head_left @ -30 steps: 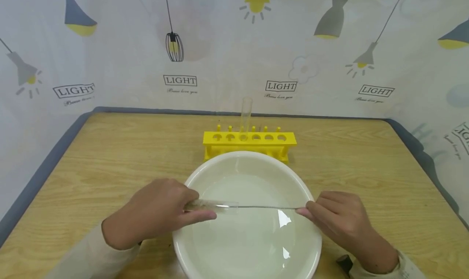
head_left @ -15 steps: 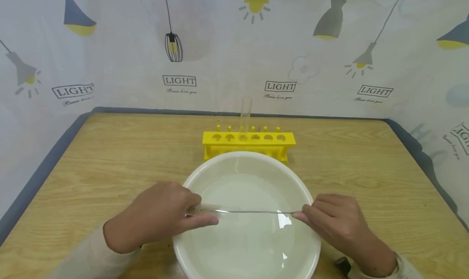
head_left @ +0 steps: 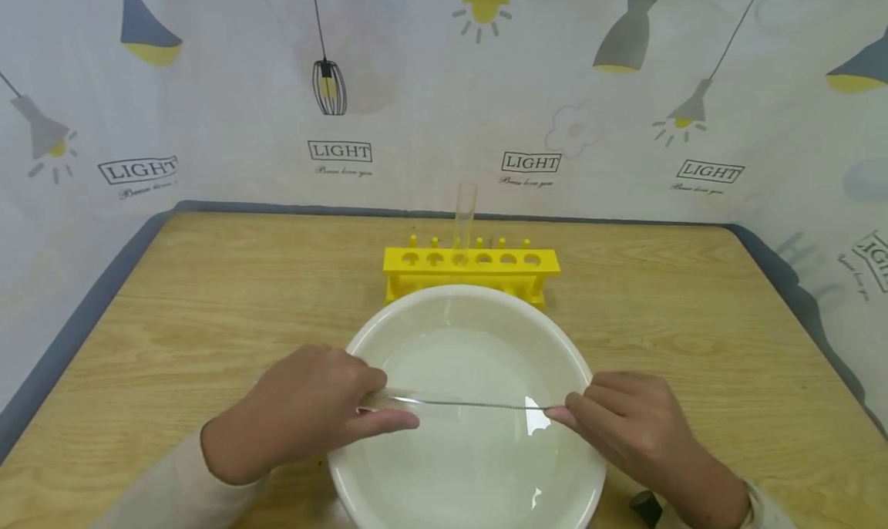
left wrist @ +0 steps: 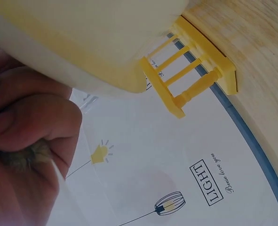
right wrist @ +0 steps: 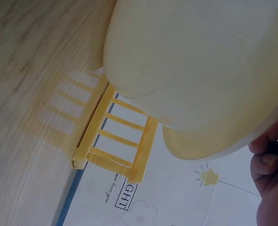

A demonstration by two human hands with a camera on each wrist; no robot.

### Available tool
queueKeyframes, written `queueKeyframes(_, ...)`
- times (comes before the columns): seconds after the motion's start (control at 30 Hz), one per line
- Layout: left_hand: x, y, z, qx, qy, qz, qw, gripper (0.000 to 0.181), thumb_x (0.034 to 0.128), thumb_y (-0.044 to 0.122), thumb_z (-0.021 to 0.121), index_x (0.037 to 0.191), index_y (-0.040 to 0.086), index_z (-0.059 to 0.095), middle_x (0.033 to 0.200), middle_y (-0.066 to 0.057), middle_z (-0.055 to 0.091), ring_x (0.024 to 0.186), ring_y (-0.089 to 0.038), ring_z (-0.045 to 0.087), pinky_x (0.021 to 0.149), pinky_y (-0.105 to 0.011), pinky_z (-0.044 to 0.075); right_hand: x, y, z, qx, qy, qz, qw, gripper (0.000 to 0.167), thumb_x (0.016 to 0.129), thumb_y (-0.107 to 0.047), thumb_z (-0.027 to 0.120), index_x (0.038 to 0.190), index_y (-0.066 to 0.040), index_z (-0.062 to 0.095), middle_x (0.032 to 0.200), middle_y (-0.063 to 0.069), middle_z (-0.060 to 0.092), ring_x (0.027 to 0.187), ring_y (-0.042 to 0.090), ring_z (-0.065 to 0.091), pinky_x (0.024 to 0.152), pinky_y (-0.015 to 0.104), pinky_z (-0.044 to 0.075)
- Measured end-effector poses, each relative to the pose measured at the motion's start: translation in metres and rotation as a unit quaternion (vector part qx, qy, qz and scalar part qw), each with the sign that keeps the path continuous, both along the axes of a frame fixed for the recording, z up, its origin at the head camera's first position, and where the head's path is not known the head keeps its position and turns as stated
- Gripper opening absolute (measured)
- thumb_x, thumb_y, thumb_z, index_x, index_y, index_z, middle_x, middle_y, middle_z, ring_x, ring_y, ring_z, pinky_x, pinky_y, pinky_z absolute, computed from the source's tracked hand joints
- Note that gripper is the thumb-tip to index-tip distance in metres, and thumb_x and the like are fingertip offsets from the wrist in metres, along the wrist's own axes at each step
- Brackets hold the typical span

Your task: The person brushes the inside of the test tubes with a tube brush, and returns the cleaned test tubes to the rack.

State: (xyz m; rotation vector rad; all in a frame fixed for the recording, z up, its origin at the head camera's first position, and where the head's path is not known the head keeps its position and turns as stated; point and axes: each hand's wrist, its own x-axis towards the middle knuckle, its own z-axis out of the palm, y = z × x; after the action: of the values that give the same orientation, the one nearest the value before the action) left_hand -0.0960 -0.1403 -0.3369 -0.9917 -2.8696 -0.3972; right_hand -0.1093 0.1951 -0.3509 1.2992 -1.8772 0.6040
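Over the white basin [head_left: 375, 330] with clear liquid in it, my left hand [head_left: 298, 409] grips a clear test tube [head_left: 405, 397] lying nearly level, its mouth towards the right. A test tube brush is inside it, and its thin twisted-wire handle [head_left: 492, 405] runs out of the mouth. My right hand [head_left: 634, 425] pinches that wire near the basin's right rim. In the left wrist view, bristles [left wrist: 28, 157] show between the curled fingers of the left hand [left wrist: 35, 113]. The tube's closed end is hidden by the left hand.
Behind the basin stands a yellow test tube rack [head_left: 479, 264], with one clear tube [head_left: 465, 213] upright in it. A small dark cylinder [head_left: 647, 507] lies by the right wrist. Printed cloth [head_left: 430, 112] surrounds the wooden table [head_left: 229, 282].
My right hand has moved left and slightly down, and less wire shows between it and the tube's mouth. My left hand has shifted a little right and down with the tube.
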Motion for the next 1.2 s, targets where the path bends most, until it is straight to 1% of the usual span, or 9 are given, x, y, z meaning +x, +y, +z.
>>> queueKeyframes(0.13, 0.001, 0.002, 0.0, -0.002, 0.014, -0.008, 0.9999, 0.06, 0.09, 0.071, 0.054, 0.055, 0.025, 0.037, 0.052, 0.017, 0.026, 0.046, 0.003, 0.022, 0.043, -0.018, 0.019, -0.001, -0.004, 0.003, -0.012, 0.014, 0.016, 0.9997, 0.044, 0.102, -0.026, 0.06, 0.061, -0.009, 0.06, 0.052, -0.007, 0.045, 0.048, 0.002, 0.033, 0.044, 0.01, 0.03)
queueKeyframes(0.3, 0.004, 0.006, 0.0, 0.004, 0.025, -0.024, 0.9994, 0.057, 0.0894, 0.071, 0.054, 0.057, 0.025, 0.042, 0.053, 0.019, 0.033, 0.045, 0.003, 0.027, 0.043, -0.017, 0.022, 0.001, -0.007, 0.004, -0.012, 0.011, 0.025, 0.9996, 0.045, 0.102, -0.025, 0.059, 0.06, -0.01, 0.057, 0.053, -0.008, 0.043, 0.048, 0.001, 0.031, 0.045, 0.008, 0.027)
queueKeyframes(0.5, 0.006, 0.008, -0.002, 0.006, 0.056, -0.031, 0.9979, 0.058, 0.0882, 0.07, 0.057, 0.056, 0.025, 0.04, 0.052, 0.018, 0.029, 0.044, 0.003, 0.023, 0.043, -0.016, 0.018, 0.003, -0.01, 0.005, -0.013, 0.019, 0.042, 0.9989, 0.044, 0.102, -0.023, 0.06, 0.06, -0.009, 0.057, 0.053, -0.008, 0.04, 0.049, 0.001, 0.029, 0.046, 0.008, 0.025)
queueKeyframes(0.6, 0.006, 0.01, -0.003, 0.006, 0.067, -0.036, 0.9971, 0.058, 0.0876, 0.07, 0.058, 0.057, 0.024, 0.04, 0.052, 0.017, 0.028, 0.045, 0.002, 0.021, 0.043, -0.016, 0.017, 0.006, -0.01, 0.005, -0.004, 0.011, 0.04, 0.9991, 0.044, 0.102, -0.024, 0.059, 0.061, -0.01, 0.058, 0.054, -0.008, 0.039, 0.049, 0.0, 0.028, 0.048, 0.006, 0.023)
queueKeyframes(0.77, 0.007, 0.013, -0.004, 0.017, 0.065, -0.042, 0.9969, 0.057, 0.088, 0.069, 0.059, 0.058, 0.024, 0.042, 0.052, 0.017, 0.029, 0.045, 0.002, 0.021, 0.043, -0.015, 0.017, 0.011, -0.011, 0.006, 0.012, -0.008, 0.04, 0.9991, 0.043, 0.104, -0.025, 0.056, 0.063, -0.011, 0.056, 0.054, -0.009, 0.037, 0.05, -0.001, 0.027, 0.05, 0.006, 0.021)
queueKeyframes(0.87, 0.007, 0.013, -0.006, 0.028, 0.084, -0.048, 0.9949, 0.056, 0.0894, 0.068, 0.058, 0.059, 0.023, 0.043, 0.053, 0.017, 0.03, 0.045, 0.002, 0.021, 0.043, -0.015, 0.016, 0.012, -0.012, 0.003, 0.006, -0.04, 0.049, 0.998, 0.042, 0.104, -0.024, 0.055, 0.064, -0.012, 0.055, 0.054, -0.01, 0.037, 0.049, -0.002, 0.028, 0.05, 0.005, 0.022)
queueKeyframes(0.93, 0.006, 0.012, -0.007, 0.039, 0.106, -0.053, 0.9922, 0.057, 0.0905, 0.068, 0.056, 0.059, 0.023, 0.042, 0.053, 0.017, 0.03, 0.046, 0.002, 0.02, 0.044, -0.015, 0.015, 0.014, -0.011, -0.001, -0.002, -0.074, 0.053, 0.9959, 0.041, 0.104, -0.025, 0.055, 0.065, -0.014, 0.057, 0.054, -0.01, 0.039, 0.049, -0.003, 0.03, 0.05, 0.004, 0.023)
queueKeyframes(1.1, 0.003, 0.013, -0.011, 0.068, 0.163, -0.059, 0.9824, 0.058, 0.0917, 0.07, 0.052, 0.061, 0.022, 0.041, 0.054, 0.015, 0.028, 0.048, 0.002, 0.016, 0.047, -0.014, 0.01, 0.017, -0.007, -0.009, -0.022, -0.153, 0.058, 0.9863, 0.038, 0.103, -0.024, 0.056, 0.066, -0.016, 0.058, 0.054, -0.011, 0.041, 0.05, -0.003, 0.032, 0.051, 0.001, 0.026)
queueKeyframes(1.2, 0.001, 0.014, -0.012, 0.083, 0.184, -0.062, 0.9775, 0.058, 0.0916, 0.07, 0.052, 0.061, 0.022, 0.04, 0.054, 0.014, 0.028, 0.049, 0.003, 0.015, 0.048, -0.013, 0.008, 0.018, -0.002, -0.01, -0.016, -0.197, 0.047, 0.9792, 0.038, 0.103, -0.025, 0.056, 0.066, -0.017, 0.056, 0.053, -0.01, 0.04, 0.052, -0.004, 0.032, 0.052, 0.001, 0.027)
